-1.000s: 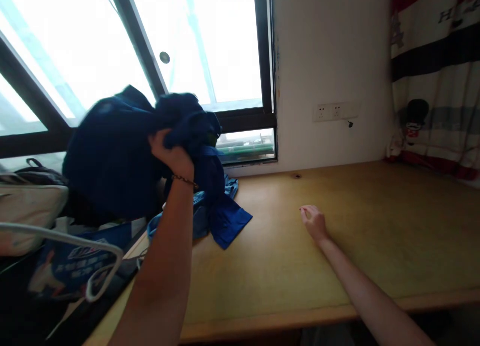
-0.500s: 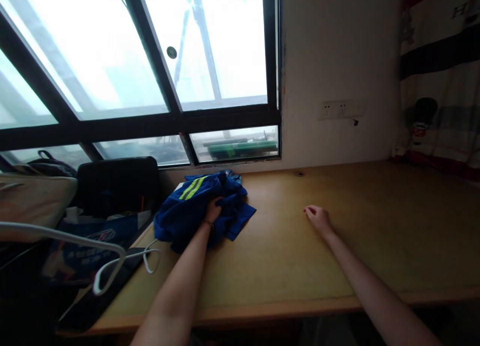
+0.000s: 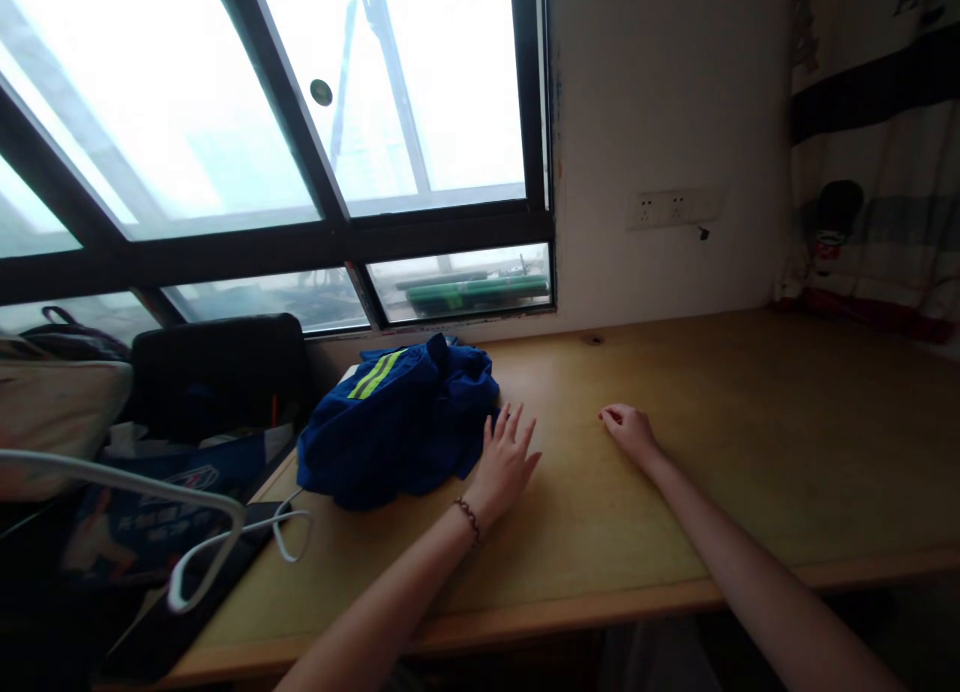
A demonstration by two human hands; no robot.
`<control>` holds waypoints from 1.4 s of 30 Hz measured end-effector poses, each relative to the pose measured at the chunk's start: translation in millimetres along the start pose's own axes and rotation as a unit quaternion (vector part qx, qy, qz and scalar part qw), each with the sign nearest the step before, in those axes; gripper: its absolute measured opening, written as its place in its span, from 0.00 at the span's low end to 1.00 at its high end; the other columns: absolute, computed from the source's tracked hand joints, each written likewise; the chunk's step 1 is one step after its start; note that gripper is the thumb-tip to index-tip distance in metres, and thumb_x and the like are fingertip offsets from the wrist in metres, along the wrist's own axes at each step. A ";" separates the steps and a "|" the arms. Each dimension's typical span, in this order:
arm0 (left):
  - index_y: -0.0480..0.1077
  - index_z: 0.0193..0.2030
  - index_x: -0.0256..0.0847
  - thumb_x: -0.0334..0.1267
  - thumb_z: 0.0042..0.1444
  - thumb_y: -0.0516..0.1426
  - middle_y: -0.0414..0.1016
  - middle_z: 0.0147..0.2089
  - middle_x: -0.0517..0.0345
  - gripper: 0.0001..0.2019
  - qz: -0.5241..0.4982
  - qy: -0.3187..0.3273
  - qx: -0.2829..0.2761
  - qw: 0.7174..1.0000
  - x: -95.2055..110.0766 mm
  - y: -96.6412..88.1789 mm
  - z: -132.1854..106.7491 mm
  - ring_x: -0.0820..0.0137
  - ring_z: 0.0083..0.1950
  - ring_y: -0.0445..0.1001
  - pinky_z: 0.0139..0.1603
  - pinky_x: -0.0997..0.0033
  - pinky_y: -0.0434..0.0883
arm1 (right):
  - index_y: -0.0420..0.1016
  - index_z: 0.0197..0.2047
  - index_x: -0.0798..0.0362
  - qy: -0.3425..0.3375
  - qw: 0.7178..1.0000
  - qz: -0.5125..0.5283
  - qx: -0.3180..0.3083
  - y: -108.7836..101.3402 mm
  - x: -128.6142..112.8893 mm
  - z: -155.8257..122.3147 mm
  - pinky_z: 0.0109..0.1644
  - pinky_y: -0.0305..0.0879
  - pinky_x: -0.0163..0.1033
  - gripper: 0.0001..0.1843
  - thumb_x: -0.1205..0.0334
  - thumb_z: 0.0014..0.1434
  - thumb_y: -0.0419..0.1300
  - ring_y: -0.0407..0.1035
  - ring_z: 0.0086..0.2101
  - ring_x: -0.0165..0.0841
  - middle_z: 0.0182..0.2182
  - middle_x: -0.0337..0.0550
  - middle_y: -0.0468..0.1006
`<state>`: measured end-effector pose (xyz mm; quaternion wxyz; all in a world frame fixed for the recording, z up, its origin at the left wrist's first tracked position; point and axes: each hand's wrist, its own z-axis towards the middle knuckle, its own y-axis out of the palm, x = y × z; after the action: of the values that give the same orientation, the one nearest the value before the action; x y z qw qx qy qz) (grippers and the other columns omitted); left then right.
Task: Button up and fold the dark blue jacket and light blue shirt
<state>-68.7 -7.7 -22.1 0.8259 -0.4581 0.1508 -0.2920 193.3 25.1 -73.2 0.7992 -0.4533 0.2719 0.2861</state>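
Observation:
A crumpled blue garment (image 3: 397, 427) with a yellow-and-grey reflective stripe lies in a heap at the left of the wooden table (image 3: 570, 532). My left hand (image 3: 504, 467), with a beaded bracelet on the wrist, is at the garment's right edge. Its fingers are spread and it holds nothing; whether the fingertips touch the cloth I cannot tell. My right hand (image 3: 631, 434) rests on the table further right, apart from the garment. It is closed in a loose fist, with no object showing in it.
A white cable or tube (image 3: 202, 492) curves past the table's left edge. Beyond that edge are a black chair back (image 3: 217, 372), a blue printed bag (image 3: 161, 502) and a beige bag (image 3: 60, 412). Behind the table are a window, a wall socket strip (image 3: 675, 208) and a curtain (image 3: 877, 172).
My left hand has let go of the blue garment, moved right and toward me, and spread its fingers. The garment lies more bunched together. My right hand stays in place, closed.

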 end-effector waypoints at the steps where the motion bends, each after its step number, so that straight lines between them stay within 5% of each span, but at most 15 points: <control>1: 0.62 0.52 0.40 0.39 0.56 0.49 0.60 0.56 0.46 0.17 -0.031 0.036 -0.001 0.999 1.0 3.4 6.8 0.60 0.57 0.57 0.55 0.59 0.57 | 0.75 0.27 0.54 -0.001 1.000 0.002 0.001 -0.3 -0.5 0.0 0.36 0.61 0.36 0.15 0.57 0.50 0.49 0.68 0.29 0.33 0.28 0.45 0.76; 4: 0.69 0.33 0.38 0.38 0.59 0.45 0.72 0.33 0.52 0.13 -0.089 0.103 -0.007 0.991 -1.2 20.3 19.6 0.72 0.33 0.69 0.34 0.74 0.64 | 0.74 0.26 0.55 0.007 1.000 0.009 0.010 -1.9 -1.4 0.0 0.34 0.59 0.35 0.16 0.55 0.51 0.49 0.68 0.29 0.33 0.27 0.45 0.76; 8: 0.62 0.18 0.38 0.39 0.58 0.45 0.63 0.17 0.60 0.18 -0.102 0.098 0.019 0.990 -9.0 36.0 15.7 0.78 0.19 0.59 0.22 0.76 0.53 | 0.66 0.16 0.54 0.020 0.999 -0.030 0.023 -1.8 -0.6 -0.3 0.26 0.52 0.33 0.23 0.49 0.54 0.47 0.60 0.19 0.28 0.15 0.39 0.67; 15: 0.60 0.17 0.38 0.38 0.57 0.46 0.61 0.17 0.62 0.18 -0.119 0.019 0.032 0.992 -21.5 31.5 6.3 0.79 0.18 0.55 0.22 0.75 0.50 | 0.49 0.13 0.54 -0.004 0.997 -0.071 0.041 5.2 5.7 -0.9 0.23 0.42 0.33 0.27 0.44 0.54 0.46 0.47 0.17 0.24 0.12 0.34 0.50; 42: 0.61 0.17 0.38 0.40 0.58 0.46 0.62 0.17 0.61 0.19 -0.138 0.037 -0.021 0.990 -17.6 34.7 8.2 0.78 0.19 0.56 0.23 0.75 0.52 | 0.50 0.13 0.54 -0.008 0.997 -0.071 0.032 5.5 2.8 -2.0 0.23 0.41 0.34 0.26 0.47 0.54 0.47 0.46 0.17 0.24 0.13 0.34 0.49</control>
<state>-66.3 22.9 -47.3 0.7619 -0.4805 0.1222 -0.4168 190.9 26.3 -79.1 0.8337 -0.4432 0.2422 0.2232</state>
